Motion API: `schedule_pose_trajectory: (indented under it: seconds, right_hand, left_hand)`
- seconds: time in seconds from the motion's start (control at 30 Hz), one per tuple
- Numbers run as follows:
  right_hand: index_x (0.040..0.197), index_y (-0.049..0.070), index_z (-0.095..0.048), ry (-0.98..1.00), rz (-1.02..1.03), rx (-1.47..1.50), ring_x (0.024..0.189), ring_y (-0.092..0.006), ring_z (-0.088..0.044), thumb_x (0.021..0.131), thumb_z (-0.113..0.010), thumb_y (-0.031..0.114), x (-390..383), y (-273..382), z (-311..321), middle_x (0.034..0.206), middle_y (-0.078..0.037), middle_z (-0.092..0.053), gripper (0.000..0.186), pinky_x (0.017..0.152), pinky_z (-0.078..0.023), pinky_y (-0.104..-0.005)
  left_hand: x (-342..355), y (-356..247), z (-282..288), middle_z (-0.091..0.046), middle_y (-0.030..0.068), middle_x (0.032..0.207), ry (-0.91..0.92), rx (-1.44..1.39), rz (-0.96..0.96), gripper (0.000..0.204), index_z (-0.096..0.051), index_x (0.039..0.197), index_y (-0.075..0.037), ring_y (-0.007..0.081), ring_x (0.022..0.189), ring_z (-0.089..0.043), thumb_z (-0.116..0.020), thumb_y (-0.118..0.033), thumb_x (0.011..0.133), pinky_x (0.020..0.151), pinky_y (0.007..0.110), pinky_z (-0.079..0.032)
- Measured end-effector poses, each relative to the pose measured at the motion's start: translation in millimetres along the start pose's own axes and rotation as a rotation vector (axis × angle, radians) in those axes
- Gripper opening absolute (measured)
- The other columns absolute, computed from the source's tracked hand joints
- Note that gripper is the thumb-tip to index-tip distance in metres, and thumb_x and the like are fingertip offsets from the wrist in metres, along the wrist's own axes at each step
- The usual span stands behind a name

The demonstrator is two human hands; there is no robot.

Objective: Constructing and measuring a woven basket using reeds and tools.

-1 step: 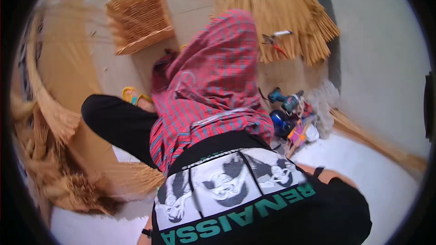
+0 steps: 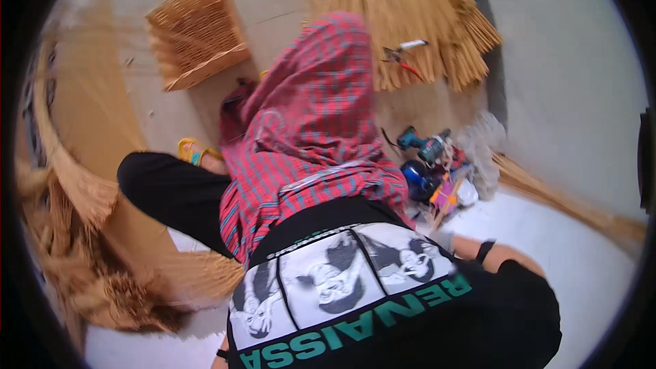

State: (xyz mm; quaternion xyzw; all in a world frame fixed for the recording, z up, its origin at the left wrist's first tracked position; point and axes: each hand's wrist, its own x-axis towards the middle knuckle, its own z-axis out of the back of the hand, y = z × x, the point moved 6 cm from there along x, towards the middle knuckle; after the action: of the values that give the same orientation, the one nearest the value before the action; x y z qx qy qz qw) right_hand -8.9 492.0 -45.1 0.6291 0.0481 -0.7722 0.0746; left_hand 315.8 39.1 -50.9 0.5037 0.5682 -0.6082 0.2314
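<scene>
My right forearm (image 2: 506,260), with a dark wrist strap, reaches in beside my black printed shirt (image 2: 403,328); the fingers of my right hand are hidden or unclear near my waist. Only a sliver of my left arm (image 2: 220,362) shows at the bottom edge, its hand out of sight. A red plaid cloth (image 2: 314,102) drapes over my lap and raised leg. My other leg (image 2: 164,184), in black trousers, is bent out to the left above a foot in a yellow sandal (image 2: 191,150).
A wicker basket (image 2: 195,34) lies ahead left. Straw bundles (image 2: 410,0) with pliers (image 2: 403,61) on them lie ahead right, others (image 2: 82,198) along the left. A teal drill (image 2: 427,143), blue round object (image 2: 417,178) and plastic bag (image 2: 485,137) sit beside a pale wall (image 2: 567,61) at right.
The view has shifted slightly, with the basket and straw appearing further left. My right forearm and its strap show a little more beside my waist.
</scene>
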Motion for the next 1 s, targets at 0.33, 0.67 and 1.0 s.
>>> schedule_pose_trajectory:
  seconds: [0.33,0.67,1.0]
  right_hand:
    - [0.131,0.007,-0.054,-0.387,0.277,-0.228,0.098,-0.0364,-0.071,0.088,-0.074,0.032,-24.2,103.5,95.9,0.109,-0.020,-0.071,0.054,0.088,-0.056,-0.0458]
    - [0.133,0.007,-0.052,-0.555,0.414,0.898,0.110,-0.0266,-0.066,0.086,-0.080,0.026,2.3,100.3,79.5,0.131,-0.017,-0.060,0.058,0.093,-0.055,-0.0379]
    - [0.117,0.001,-0.066,-0.134,0.245,0.479,0.107,-0.0356,-0.071,0.093,-0.063,0.051,26.5,54.5,-50.1,0.111,-0.025,-0.072,0.056,0.092,-0.055,-0.0431]
  left_hand:
    - [10.8,-27.3,60.8,-0.072,0.0202,0.114,-0.110,0.271,0.089,0.032,-0.069,0.123,-0.010,0.0318,0.110,-0.068,-0.063,-0.022,0.093,0.093,0.041,-0.053]
    - [-5.0,-176.8,151.2,-0.071,0.0205,0.114,-0.297,0.907,0.135,0.037,-0.068,0.126,-0.009,0.0301,0.112,-0.069,-0.068,-0.023,0.092,0.092,0.039,-0.054]
    - [52.8,-307.9,100.0,-0.069,0.0182,0.103,-0.403,0.631,-0.689,0.040,-0.067,0.118,-0.004,0.0354,0.093,-0.067,-0.082,-0.018,0.084,0.082,0.040,-0.053]
